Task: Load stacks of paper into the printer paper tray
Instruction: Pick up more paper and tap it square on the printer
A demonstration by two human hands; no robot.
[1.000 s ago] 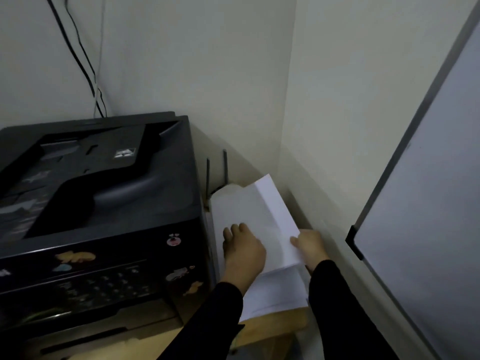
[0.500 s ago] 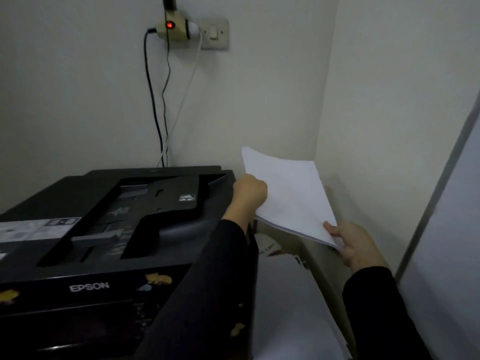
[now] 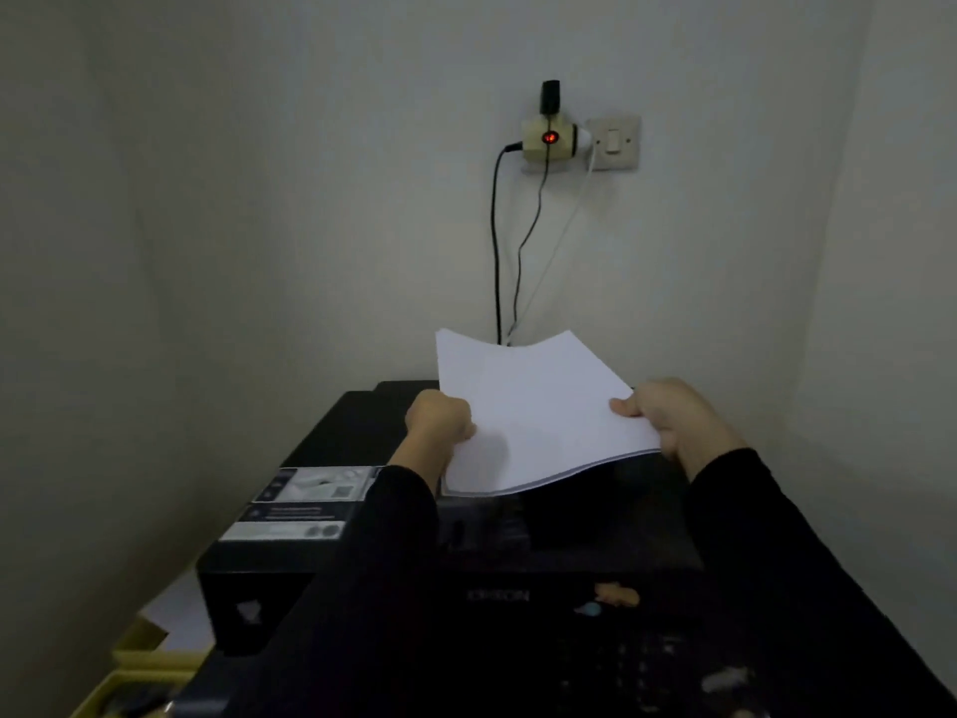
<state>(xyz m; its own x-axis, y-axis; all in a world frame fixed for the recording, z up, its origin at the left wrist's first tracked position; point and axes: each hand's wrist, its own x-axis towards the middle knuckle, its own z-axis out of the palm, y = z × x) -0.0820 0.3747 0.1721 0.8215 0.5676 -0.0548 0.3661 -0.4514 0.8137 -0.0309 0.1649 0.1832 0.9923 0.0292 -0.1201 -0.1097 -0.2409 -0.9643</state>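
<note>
A thin stack of white paper (image 3: 533, 412) hangs in the air above the top of the black printer (image 3: 331, 551). My left hand (image 3: 440, 419) grips the stack's left edge and my right hand (image 3: 668, 414) grips its right edge. The sheets sag slightly in the middle and their far edge curls up toward the back wall. Both black sleeves cross over the printer's lid and hide much of it. The paper tray itself is not visible.
A wall socket with a lit adapter (image 3: 550, 138) and a switch (image 3: 614, 142) sits above the printer, with cables (image 3: 496, 251) running down behind it. Walls close in at left and right. White sheets (image 3: 178, 616) and a yellowish box edge (image 3: 140, 660) lie at the lower left.
The paper stack has been lifted from the pile right of the printer and carried left over the printer's top. The view has swung right to face the back wall squarely.
</note>
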